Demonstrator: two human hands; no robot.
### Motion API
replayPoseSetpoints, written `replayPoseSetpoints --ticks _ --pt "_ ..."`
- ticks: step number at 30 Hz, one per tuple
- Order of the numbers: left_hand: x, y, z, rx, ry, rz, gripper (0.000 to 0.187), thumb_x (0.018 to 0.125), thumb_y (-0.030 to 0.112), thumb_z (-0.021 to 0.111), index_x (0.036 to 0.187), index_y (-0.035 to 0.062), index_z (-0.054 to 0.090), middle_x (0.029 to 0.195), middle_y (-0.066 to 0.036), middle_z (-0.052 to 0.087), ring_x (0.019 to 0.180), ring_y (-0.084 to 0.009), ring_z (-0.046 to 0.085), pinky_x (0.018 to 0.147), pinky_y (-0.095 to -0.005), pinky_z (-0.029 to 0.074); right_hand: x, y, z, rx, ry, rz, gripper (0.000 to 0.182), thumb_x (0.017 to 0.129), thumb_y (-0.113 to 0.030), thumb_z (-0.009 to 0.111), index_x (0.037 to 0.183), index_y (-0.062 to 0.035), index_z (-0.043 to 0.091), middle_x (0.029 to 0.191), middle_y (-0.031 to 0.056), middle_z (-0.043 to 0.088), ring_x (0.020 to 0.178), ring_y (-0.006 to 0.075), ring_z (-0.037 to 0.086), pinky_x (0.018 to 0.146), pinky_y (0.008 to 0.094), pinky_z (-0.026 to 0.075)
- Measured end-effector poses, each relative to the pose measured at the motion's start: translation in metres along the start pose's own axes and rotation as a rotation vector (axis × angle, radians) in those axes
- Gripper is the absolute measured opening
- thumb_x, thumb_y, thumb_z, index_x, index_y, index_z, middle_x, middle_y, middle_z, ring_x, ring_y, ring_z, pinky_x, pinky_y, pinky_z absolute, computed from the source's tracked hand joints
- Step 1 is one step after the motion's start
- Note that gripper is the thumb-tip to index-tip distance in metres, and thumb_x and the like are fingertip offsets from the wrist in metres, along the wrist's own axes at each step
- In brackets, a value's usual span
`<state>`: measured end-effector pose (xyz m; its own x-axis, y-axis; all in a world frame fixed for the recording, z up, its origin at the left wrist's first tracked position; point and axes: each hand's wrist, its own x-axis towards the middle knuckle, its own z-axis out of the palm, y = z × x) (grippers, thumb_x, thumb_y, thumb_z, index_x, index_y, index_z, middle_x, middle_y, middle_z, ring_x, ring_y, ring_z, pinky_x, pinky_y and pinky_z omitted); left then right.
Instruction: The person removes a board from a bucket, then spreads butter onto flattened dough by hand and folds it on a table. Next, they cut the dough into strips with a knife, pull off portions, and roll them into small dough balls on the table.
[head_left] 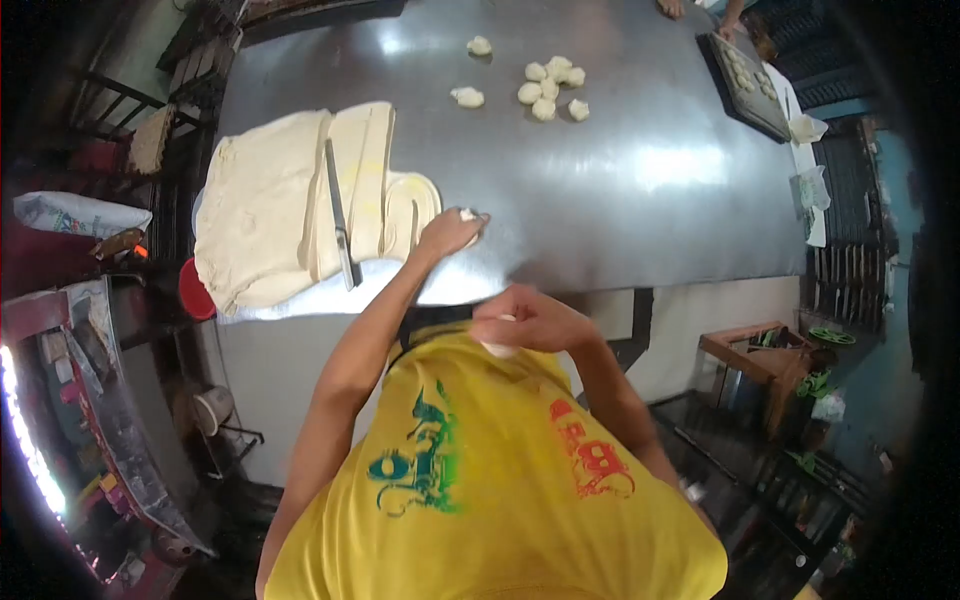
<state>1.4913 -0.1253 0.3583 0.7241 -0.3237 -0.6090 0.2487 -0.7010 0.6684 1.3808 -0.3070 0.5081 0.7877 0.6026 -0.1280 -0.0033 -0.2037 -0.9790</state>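
A big slab of pale dough (262, 195) covers the left part of the metal table, cut into strips along its right side. One dough strip (412, 200) bends over in a loop, and my left hand (452, 235) is closed on its end, with a bit of dough showing at the fingers. Close to my body, off the table's front edge, my right hand (535, 318) is closed around a dough piece (498, 349). A long knife (337, 210) lies across the slab. Farther back, a cluster of several dough pieces (550, 85) sits beside a few separate ones.
At the far right corner a dark tray (743, 85) holds several dough balls, with another person's hand (731, 28) at its edge. A red container (196, 290) stands by the table's left side. A wooden stand (760, 355) is on the right.
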Motion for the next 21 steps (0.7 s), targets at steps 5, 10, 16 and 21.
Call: replayPoseSetpoints --ticks 5,10,16,21 --pt "-0.052 0.051 -0.011 -0.153 0.3 0.648 0.05 0.083 0.047 0.072 0.107 0.0034 0.074 0.097 -0.024 0.072 0.103 -0.0402 0.068 0.091 -0.0443 0.053 0.032 0.032 -0.015 -0.285 0.582 -0.037 0.044 0.096 -0.016 0.068 0.136 -0.0009 0.059 0.134 0.017 0.062 0.123 0.0238 0.059 0.104 0.0361 0.047" --pt "-0.056 0.072 -0.004 0.367 0.299 0.553 0.039 0.079 0.039 0.074 0.093 0.0025 0.072 0.084 -0.022 0.072 0.086 -0.0394 0.071 0.079 -0.0488 0.055 0.031 0.069 -0.036 0.08 0.653 0.204 0.034 0.099 -0.016 0.062 0.127 0.0028 0.061 0.117 0.0185 0.071 0.105 0.0307 0.069 0.093 0.0422 0.053" --pt "-0.056 0.071 0.038 0.467 0.239 0.265 0.033 0.078 0.033 0.066 0.087 0.0013 0.072 0.083 -0.023 0.073 0.079 -0.0411 0.071 0.075 -0.0501 0.057 0.062 0.08 -0.039 -0.521 0.438 0.4 0.041 0.096 -0.031 0.05 0.091 0.0025 0.073 0.087 0.0284 0.069 0.086 0.0494 0.065 0.083 0.0547 0.052" --pt "-0.051 0.049 0.042 0.389 0.232 0.289 0.036 0.081 0.031 0.057 0.097 0.0038 0.075 0.096 -0.023 0.074 0.093 -0.0415 0.071 0.082 -0.0516 0.056 0.043 0.084 -0.031 -0.555 0.34 0.326 0.038 0.094 -0.03 0.054 0.079 0.0014 0.069 0.073 0.0241 0.067 0.073 0.0426 0.066 0.07 0.0465 0.053"
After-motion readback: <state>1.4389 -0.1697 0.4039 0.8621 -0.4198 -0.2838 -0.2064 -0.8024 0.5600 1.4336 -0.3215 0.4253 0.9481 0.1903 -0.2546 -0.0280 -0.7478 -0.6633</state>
